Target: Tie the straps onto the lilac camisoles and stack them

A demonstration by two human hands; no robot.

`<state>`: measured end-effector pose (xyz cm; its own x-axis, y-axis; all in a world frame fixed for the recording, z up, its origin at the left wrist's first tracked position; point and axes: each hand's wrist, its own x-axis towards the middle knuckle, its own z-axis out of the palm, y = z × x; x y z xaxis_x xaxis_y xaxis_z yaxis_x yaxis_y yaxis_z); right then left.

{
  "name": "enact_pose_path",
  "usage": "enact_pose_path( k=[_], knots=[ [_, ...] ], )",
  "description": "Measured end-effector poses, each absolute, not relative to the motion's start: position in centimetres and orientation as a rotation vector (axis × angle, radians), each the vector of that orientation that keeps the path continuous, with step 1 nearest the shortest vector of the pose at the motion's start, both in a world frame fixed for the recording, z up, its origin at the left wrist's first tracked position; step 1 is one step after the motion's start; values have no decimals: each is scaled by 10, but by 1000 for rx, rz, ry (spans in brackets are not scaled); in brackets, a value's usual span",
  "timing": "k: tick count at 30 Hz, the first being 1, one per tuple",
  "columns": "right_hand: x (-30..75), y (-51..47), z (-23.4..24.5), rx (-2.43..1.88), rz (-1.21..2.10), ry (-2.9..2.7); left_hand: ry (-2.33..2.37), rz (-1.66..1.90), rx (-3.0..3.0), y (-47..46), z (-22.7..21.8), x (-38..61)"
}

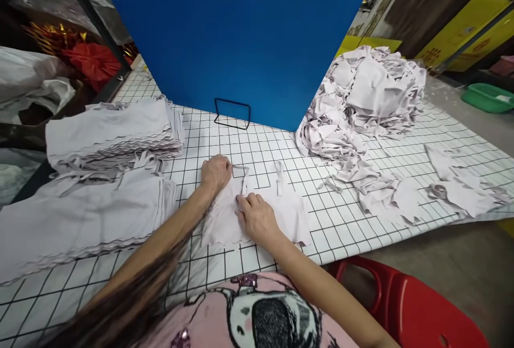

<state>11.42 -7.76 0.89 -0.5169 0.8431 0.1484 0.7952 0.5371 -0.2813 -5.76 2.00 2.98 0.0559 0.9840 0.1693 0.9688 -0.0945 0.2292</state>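
Note:
A small pale lilac garment piece lies flat on the gridded table in front of me, its two thin straps pointing away. My left hand is curled in a fist at the piece's upper left corner, pressing on the cloth. My right hand rests on the middle of the piece, fingers bent and pinching the cloth near the left strap. The right strap lies free.
Two neat stacks of the same pieces sit at my left. A loose heap of pieces is at the right, with stray ones beyond. A blue board, a wire stand and a red chair are nearby.

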Motion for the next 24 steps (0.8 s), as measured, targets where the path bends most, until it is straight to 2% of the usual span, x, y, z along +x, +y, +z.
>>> enact_pose_path(
  k=[7, 12, 15, 19, 24],
  knots=[
    [114, -77, 7, -1368, 277, -2502, 2256, 569, 2012, 49, 23, -69],
    [123, -80, 11, -1260, 427, -2444, 1850, 863, 2269, 7, 22, -53],
    [143, -90, 15, -1215, 462, -2397, 1589, 722, 2443, -35, 23, -42],
    [187, -108, 16, -1428, 346, -2330, 1456, 445, 2515, -67, 19, -51],
    [240, -115, 17, -1595, 280, -2200, 1518, 474, 2479, -65, 0, -79]
  ],
)
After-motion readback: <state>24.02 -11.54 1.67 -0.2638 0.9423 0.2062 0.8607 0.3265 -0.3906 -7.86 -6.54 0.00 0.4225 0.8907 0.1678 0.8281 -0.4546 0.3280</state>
